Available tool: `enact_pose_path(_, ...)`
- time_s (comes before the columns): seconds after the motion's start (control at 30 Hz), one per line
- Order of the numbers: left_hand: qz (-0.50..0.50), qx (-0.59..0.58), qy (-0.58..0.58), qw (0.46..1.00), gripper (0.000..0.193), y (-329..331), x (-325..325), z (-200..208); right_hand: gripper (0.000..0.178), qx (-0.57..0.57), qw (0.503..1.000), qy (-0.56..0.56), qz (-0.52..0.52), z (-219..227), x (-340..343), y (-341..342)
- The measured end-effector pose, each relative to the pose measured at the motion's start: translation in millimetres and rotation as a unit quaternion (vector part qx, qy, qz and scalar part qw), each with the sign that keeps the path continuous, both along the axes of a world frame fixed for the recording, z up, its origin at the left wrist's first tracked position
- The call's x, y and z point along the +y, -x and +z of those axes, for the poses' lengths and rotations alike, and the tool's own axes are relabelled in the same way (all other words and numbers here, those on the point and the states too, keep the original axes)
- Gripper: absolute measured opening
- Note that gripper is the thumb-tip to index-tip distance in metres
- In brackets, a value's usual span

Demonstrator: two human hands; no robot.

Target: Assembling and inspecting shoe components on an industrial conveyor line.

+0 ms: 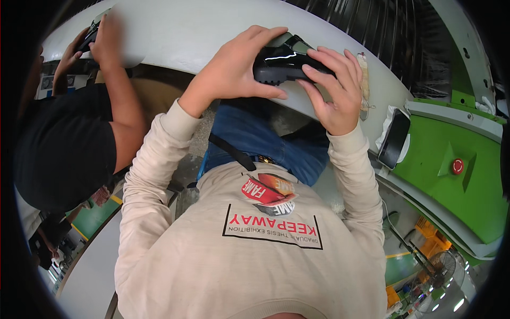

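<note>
A glossy black shoe (283, 63) with a ridged dark sole and a grey-green lining is held up over the pale work table (186, 37). My left hand (239, 64) grips one end of it, fingers over the top edge and thumb below the sole. At the other end, my right hand (339, 87) has its fingertips against the upper and its thumb bent near the sole. Part of the shoe is hidden behind my right fingers.
To the left, a person in a black top (69, 143) handles a similar dark shoe (94, 33). At right lie a narrow tan tool (363, 80), a dark phone (394, 139) on white cloth, and a green machine (433, 196) with a red button (457, 166). Metal bars (366, 24) stand behind.
</note>
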State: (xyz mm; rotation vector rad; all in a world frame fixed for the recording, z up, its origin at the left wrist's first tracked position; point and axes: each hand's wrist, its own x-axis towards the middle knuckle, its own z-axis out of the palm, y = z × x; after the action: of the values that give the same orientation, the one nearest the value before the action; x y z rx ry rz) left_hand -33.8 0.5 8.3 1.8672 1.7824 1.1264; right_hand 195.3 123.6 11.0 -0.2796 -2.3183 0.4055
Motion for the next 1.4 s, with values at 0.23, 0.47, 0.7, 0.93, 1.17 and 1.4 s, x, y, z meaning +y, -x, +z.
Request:
enact_pose_path(0.23, 0.001, -0.002, -0.026, 1.000, 0.099, -4, 8, 5, 0.033, -0.020, 1.000, 0.017, -0.009, 6, -7, -2)
enact_pose_path(0.47, 0.028, 0.055, -0.114, 0.992, 0.094, -11, 5, 4, 0.073, -0.040, 0.988, 0.140, -0.040, 28, -5, -10)
enact_pose_path(0.7, -0.026, 0.085, -0.093, 0.992, 0.090, -15, 14, 24, 0.079, -0.013, 0.986, 0.125, -0.109, 17, -25, -16)
enact_pose_path(0.93, -0.065, 0.234, -0.107, 0.964, 0.072, -43, 53, 10, 0.072, 0.034, 0.983, 0.172, -0.056, 7, -14, -36)
enact_pose_path(1.17, -0.068, 0.216, -0.089, 0.970, 0.074, -47, 56, 15, 0.053, 0.038, 0.982, 0.172, -0.072, 2, -11, -40)
enact_pose_path(1.4, -0.072, 0.214, -0.092, 0.970, 0.067, -48, 52, 19, 0.053, 0.032, 0.970, 0.223, -0.089, 12, -16, -37)
